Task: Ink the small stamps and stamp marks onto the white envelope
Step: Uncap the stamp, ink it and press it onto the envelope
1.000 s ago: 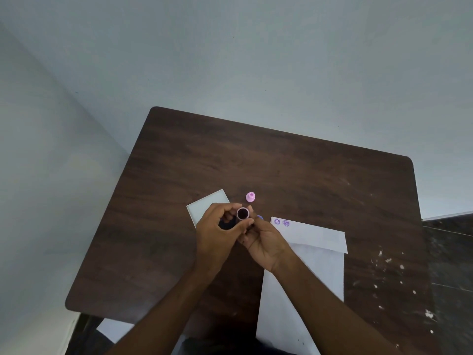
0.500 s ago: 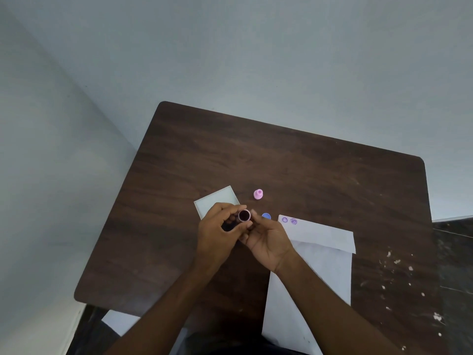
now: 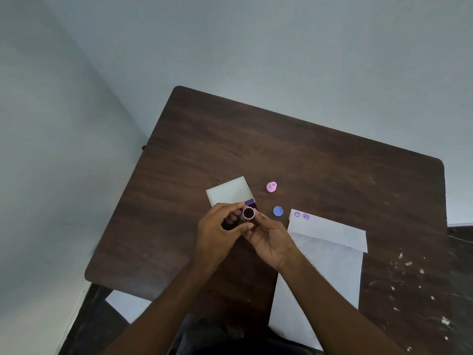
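Note:
A small round stamp [image 3: 248, 213] with a pink rim and a dark inked face points up at me. My left hand [image 3: 217, 233] pinches it from the left, and the fingertips of my right hand [image 3: 271, 239] hold it from the right. The white envelope [image 3: 330, 254] lies to the right of my hands, with two purple marks [image 3: 301, 215] on its far left corner. A pink stamp [image 3: 271, 187] and a blue round piece [image 3: 278, 211] sit on the table beyond my right hand. A purple ink pad [image 3: 249, 201] peeks out behind the held stamp.
A white open box lid [image 3: 227, 192] lies just beyond my left hand on the dark wooden table [image 3: 307, 155]. White paint specks [image 3: 409, 267] mark the table's right side. Pale walls stand to the left and behind.
Both hands stay together on the pink-rimmed stamp. The blue round piece, mostly hidden behind my right fingers a second ago, now shows fully. The camera has shifted.

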{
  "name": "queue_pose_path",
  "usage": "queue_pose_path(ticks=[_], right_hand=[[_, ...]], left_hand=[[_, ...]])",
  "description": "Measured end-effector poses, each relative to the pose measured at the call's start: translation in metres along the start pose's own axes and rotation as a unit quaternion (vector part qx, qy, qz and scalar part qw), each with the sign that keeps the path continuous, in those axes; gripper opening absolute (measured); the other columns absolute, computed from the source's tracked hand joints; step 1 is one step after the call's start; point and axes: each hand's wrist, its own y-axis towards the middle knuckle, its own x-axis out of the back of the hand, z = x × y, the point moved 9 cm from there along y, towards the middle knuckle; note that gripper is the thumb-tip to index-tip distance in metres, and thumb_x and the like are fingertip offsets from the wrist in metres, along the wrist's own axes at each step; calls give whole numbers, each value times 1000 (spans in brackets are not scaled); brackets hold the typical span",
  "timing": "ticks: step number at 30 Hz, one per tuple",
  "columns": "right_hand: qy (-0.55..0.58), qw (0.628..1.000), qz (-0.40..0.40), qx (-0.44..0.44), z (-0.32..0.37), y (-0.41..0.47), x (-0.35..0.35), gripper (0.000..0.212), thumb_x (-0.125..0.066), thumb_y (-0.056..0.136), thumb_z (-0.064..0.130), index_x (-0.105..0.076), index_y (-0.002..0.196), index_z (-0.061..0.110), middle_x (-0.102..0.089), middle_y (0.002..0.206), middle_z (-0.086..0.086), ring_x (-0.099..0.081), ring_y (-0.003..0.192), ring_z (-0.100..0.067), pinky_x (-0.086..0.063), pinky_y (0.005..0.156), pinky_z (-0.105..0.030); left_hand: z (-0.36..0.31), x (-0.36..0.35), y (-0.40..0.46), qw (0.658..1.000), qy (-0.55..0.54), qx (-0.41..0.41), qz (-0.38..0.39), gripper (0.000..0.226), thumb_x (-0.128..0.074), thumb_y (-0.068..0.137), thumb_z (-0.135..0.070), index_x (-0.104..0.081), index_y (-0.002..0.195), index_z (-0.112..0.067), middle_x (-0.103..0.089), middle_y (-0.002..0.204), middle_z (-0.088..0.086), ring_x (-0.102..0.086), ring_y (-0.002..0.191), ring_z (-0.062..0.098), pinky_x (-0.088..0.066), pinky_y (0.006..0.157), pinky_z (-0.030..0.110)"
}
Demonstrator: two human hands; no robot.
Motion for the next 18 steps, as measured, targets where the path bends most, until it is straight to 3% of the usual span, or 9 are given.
queue_pose_path(ticks=[5,8,10,11,14,18], right_hand=[[-21,999,-32,23,3,3,16,27,-65,82,10,-70,107,2,-71,103,-17,-65,84,-21,-57,77,-32],[-114,987,-81,75,18,2,27,20,-66,85,12,-73,104,8,-72,108,-14,-68,90,-21,-56,78,-29],[-218,958,-143,120,30,-1,33,15,-66,85,13,-76,97,13,-74,102,-11,-71,87,-20,-57,73,-25],[-296,926,-183,145,36,-3,36,14,-67,85,14,-75,97,15,-75,97,-8,-71,83,-18,-57,70,-23],[-511,784,-280,215,50,-11,31,21,-66,87,20,-71,107,17,-74,89,5,-70,72,-9,-54,67,-17],[-659,653,-288,237,43,-7,12,27,-64,89,24,-67,112,10,-72,105,-7,-66,87,-15,-46,83,-22]], left_hand=[[27,12,-10,999,-4,43,-9,46,-85,66,-26,-69,109,-19,-65,94,-7,-62,80,9,-52,74,17],[44,17,-17,997,37,73,-4,41,-83,68,-23,-69,106,-19,-65,96,-5,-61,81,7,-54,75,21],[56,16,-20,993,72,93,9,39,-81,71,-20,-68,107,-21,-63,97,-5,-60,82,7,-55,77,27],[62,14,-21,991,86,100,15,39,-80,72,-20,-67,108,-21,-62,98,-5,-59,84,7,-55,78,30],[75,6,-22,986,117,113,31,54,-80,71,-29,-59,120,-25,-57,114,-1,-54,98,9,-51,90,30],[83,-10,-23,972,207,95,61,97,-80,60,-54,-38,141,-21,-42,140,6,-39,125,22,-31,97,28]])
